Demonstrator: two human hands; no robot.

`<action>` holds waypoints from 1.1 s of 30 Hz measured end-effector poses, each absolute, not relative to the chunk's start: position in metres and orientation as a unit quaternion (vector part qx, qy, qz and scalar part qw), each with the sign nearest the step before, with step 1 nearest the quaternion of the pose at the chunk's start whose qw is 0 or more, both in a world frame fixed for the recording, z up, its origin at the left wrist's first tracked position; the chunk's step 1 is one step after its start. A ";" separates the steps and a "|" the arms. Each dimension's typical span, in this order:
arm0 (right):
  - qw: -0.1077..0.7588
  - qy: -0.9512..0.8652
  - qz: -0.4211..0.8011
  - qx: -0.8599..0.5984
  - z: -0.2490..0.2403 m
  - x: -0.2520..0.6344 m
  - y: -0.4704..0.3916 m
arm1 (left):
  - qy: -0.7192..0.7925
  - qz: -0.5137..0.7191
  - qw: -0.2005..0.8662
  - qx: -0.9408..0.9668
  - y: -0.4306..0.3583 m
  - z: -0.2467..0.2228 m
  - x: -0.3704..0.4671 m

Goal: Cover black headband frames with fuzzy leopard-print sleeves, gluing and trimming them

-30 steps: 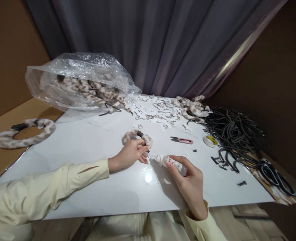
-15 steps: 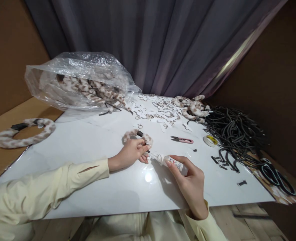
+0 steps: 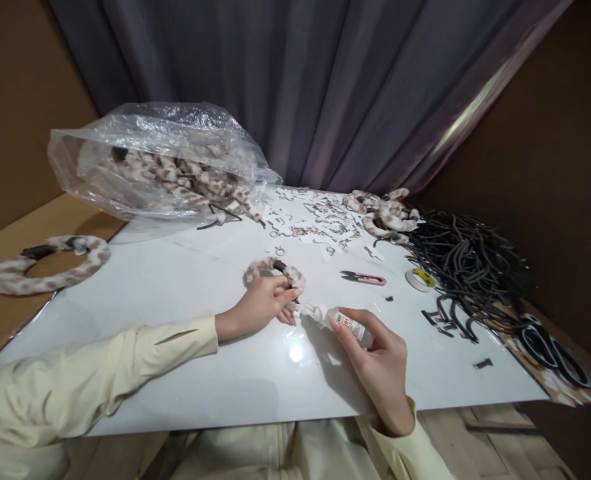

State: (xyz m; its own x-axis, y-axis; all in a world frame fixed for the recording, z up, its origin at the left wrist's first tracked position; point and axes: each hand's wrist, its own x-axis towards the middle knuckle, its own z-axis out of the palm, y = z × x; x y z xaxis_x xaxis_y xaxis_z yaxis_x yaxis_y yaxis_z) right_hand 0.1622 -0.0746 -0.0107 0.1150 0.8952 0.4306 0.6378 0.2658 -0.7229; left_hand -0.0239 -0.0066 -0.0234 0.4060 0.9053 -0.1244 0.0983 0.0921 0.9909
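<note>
My left hand (image 3: 268, 300) is closed on a fluffy, brown-spotted white ring (image 3: 260, 267) with a dark band wound round part of it. In my right hand (image 3: 383, 350) is a small white glue bottle (image 3: 348, 325) with red print on its label. The bottle is tilted, its thin nozzle pointing left at the part of the ring by my left fingertips. Whether the tip touches cannot be made out. Beyond my right hand lie thread snips (image 3: 364, 278) with a pink handle.
A clear plastic bag (image 3: 160, 120) of spotted fluffy pieces lies at back left, with another fluffy ring (image 3: 50, 267) at far left. Paper scraps and metal rings (image 3: 315, 227) lie behind. To the right are a tape roll (image 3: 420, 280), black cords (image 3: 475, 260) and scissors (image 3: 553, 357).
Almost nothing differs. Both hands stay in place, and the bottle has turned very slightly in my right hand.
</note>
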 end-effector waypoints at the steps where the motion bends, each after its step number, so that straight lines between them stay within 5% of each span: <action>1: 0.459 -0.649 0.137 -0.592 -0.011 0.162 -0.075 | 0.429 0.335 0.602 0.584 -0.007 -0.024 -0.024; 33: 0.465 -0.671 0.106 -0.568 -0.008 0.160 -0.075 | 0.429 0.336 0.611 0.574 -0.007 -0.019 -0.024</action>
State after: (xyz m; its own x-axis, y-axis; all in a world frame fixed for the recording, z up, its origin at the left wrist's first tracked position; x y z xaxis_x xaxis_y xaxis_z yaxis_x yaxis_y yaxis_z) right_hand 0.1605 -0.0747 -0.0080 0.0771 0.8603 0.5040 0.6640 0.3328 -0.6696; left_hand -0.0242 -0.0070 -0.0194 0.4060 0.9032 -0.1391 0.0832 0.1151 0.9899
